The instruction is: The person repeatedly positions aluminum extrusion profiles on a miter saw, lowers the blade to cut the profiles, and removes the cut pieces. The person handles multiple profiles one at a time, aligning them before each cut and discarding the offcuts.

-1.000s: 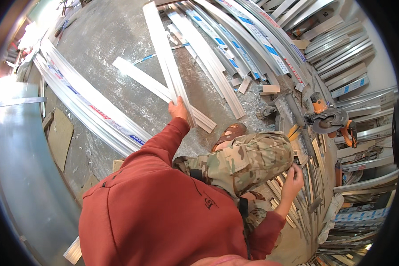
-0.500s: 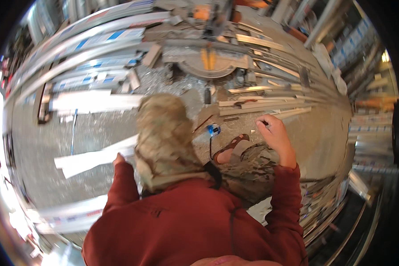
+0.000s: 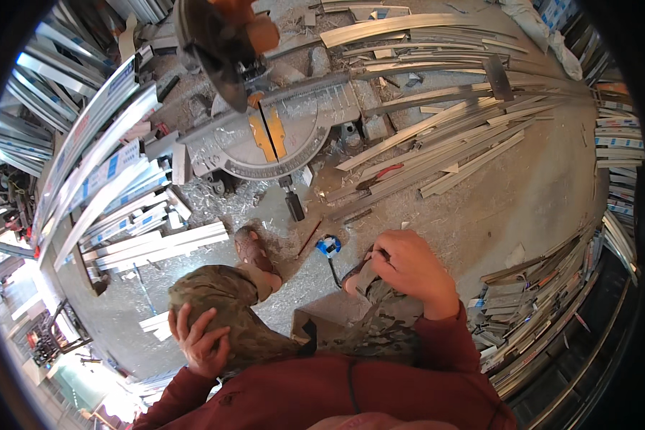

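My left hand (image 3: 199, 338) lies on my left knee in camouflage trousers (image 3: 215, 294), its fingers spread and holding nothing visible. Just beyond that knee, the ends of white strips (image 3: 153, 324) show; the knee hides the rest. My right hand (image 3: 416, 276) is closed above my right leg, thumb against curled fingers. A dark spot shows between them, too small to tell whether it is a thing or a gap. On the floor between my feet is a blue tape measure (image 3: 328, 246) with a dark strap. A thin reddish-brown stick (image 3: 309, 239), like a pencil, lies beside it.
A mitre saw (image 3: 272, 140) with a yellow insert stands ahead, its blade head (image 3: 226, 54) raised. White strips (image 3: 158, 246) lie to its left, long thin profiles (image 3: 437, 154) to its right. Offcuts (image 3: 523, 308) are heaped at the right. Shavings litter the concrete floor.
My left hand has left the white strips and come to rest on my knee, fingers spread. My right hand stays closed, now nearer my leg. The view has turned, and the saw shows more fully.
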Demonstrator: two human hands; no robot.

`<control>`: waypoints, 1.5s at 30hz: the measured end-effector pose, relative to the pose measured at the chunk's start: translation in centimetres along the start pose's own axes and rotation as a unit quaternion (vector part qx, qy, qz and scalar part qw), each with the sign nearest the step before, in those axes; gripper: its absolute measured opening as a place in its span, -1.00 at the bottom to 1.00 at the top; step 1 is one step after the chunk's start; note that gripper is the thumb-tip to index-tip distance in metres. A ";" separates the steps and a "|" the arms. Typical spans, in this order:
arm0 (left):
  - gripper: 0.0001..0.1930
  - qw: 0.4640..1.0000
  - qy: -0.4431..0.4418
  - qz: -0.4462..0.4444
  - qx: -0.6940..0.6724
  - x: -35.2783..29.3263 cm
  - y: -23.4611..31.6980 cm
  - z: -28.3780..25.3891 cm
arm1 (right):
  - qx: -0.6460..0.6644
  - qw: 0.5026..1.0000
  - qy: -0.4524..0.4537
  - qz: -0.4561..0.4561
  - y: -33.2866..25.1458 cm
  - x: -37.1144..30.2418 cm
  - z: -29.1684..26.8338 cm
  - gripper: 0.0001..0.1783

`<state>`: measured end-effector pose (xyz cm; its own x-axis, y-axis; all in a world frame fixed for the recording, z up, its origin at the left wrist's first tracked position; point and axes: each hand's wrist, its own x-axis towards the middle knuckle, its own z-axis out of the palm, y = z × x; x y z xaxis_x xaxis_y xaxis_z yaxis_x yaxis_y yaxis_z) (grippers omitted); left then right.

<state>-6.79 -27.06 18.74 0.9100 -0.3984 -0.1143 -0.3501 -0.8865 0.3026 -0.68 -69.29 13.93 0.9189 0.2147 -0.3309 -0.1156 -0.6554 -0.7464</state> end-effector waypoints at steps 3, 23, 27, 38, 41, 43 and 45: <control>-0.90 0.996 -0.072 0.003 -0.044 3.3 1.6 -2.4 | 0.005 0.999 0.038 0.036 2.0 0.9 0.2 -0.74; -0.51 0.856 -0.254 -0.300 -0.335 7.2 16.1 -14.1 | 0.001 0.898 -0.053 0.437 -1.0 -31.8 -11.2 -0.55; -0.44 0.866 -0.243 -0.278 -0.337 8.1 19.0 -14.5 | 0.073 0.893 -0.053 0.441 2.8 -33.1 -13.7 -0.46; -0.43 0.867 -0.194 -0.357 -0.290 26.2 22.2 -15.4 | 0.115 0.940 0.007 0.320 4.7 -8.7 -33.0 -0.43; -0.43 0.861 -0.164 -0.354 -0.327 30.9 21.4 -17.5 | 0.077 0.961 -0.016 0.264 1.3 3.1 -41.9 -0.46; -0.44 0.894 -0.112 -0.284 -0.327 29.8 19.7 -16.0 | 0.075 0.969 -0.043 0.230 -2.0 9.9 -47.0 -0.47; -0.47 0.787 -0.151 -0.411 -0.435 32.2 20.5 -18.7 | 0.097 0.975 -0.026 0.197 -4.4 15.7 -51.2 -0.49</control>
<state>19.46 -53.69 38.99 0.6093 0.0711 -0.7898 0.7334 -0.4291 0.5272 33.55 -100.14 41.64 0.7686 0.0142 -0.6396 -0.5298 -0.5462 -0.6488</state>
